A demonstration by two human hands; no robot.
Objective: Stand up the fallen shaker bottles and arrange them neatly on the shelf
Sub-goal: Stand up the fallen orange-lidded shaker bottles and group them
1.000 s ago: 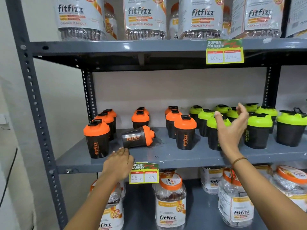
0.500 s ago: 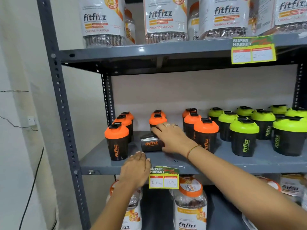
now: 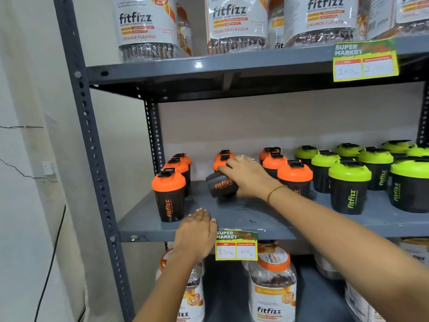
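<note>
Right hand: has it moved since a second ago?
Yes. The right hand went left along the shelf, from the green-lidded shakers to the fallen orange shaker, which it now grips.

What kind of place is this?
Most likely a shop. "Super Market" price tags hang on the grey metal shelf, which holds rows of matching shaker bottles and big Fitfizz jars.

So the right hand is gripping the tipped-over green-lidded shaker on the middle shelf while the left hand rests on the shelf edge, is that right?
Not quite. The head view shows the right hand gripping a tipped-over shaker with orange lettering, among the orange-lidded ones; the green-lidded shakers all stand upright. The left hand does rest on the shelf edge.
</note>
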